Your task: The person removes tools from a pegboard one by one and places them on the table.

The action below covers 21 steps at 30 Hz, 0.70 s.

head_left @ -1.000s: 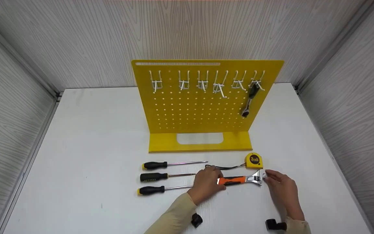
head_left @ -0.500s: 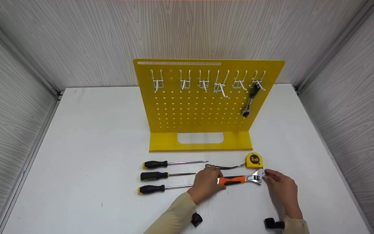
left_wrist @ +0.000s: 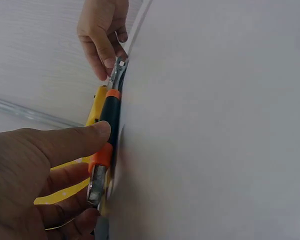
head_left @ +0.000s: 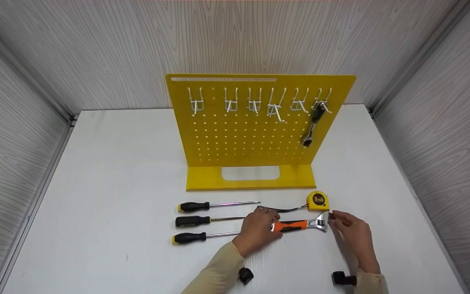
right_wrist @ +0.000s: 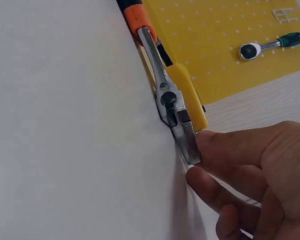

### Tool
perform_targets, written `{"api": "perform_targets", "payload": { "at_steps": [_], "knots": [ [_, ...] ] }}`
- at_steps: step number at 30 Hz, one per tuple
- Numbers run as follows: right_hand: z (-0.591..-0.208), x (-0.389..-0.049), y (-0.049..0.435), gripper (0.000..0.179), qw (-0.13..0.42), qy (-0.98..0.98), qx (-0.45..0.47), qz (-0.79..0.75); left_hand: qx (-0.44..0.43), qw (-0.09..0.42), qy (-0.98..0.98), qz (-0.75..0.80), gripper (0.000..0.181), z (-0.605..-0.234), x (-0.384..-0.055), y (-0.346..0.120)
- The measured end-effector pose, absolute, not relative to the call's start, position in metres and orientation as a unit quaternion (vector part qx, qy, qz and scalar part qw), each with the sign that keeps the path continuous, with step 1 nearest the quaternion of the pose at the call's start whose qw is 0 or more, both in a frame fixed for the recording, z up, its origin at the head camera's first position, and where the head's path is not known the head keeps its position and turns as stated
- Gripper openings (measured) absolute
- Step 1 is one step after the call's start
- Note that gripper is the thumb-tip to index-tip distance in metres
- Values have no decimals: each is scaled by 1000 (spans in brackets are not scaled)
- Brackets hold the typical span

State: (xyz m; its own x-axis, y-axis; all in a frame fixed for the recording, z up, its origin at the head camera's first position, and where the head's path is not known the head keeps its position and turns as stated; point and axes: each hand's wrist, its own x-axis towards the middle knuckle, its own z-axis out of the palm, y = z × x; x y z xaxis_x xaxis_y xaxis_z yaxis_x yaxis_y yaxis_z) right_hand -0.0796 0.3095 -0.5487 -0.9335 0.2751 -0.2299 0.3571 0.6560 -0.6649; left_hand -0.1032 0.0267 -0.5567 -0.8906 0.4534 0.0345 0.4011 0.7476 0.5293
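Note:
An adjustable wrench (head_left: 293, 226) with an orange and black handle lies level at the front of the white table. My left hand (head_left: 258, 230) holds the handle's end, its thumb on the near side and fingers behind, as the left wrist view shows. At the other end, my right hand (head_left: 355, 237) pinches the tip of the steel head (right_wrist: 170, 102) between thumb and fingers. Just behind the wrench sits a yellow tape measure (head_left: 318, 200) with a black strap. Left of my left hand lie three screwdrivers, the front one (head_left: 190, 238) with its tip hidden by that hand.
A yellow pegboard (head_left: 251, 139) stands upright behind the tools, on a flat foot with a cut-out. White hooks (head_left: 231, 105) line its upper part. From the rightmost hook hangs a ratchet wrench (head_left: 312, 124). Wood-grain panels (head_left: 435, 102) wall in the table.
Both hands keep their places at the two ends of the wrench. The right fingertips close in slightly on its head; the view itself shifts a little.

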Motion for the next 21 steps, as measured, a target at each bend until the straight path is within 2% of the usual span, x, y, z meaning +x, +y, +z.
{"api": "perform_targets", "payload": {
  "at_steps": [10,15,21],
  "knots": [
    [-550,-76,308,36,57,911,149,-379,164,73,889,421,37,-547,-104,8],
    [-541,-80,308,37,36,908,153,-388,175,-4,885,432,36,-531,-119,3],
    [-532,-93,295,35,-59,893,160,-416,209,-101,878,419,36,-503,-142,7]
  ]
}}
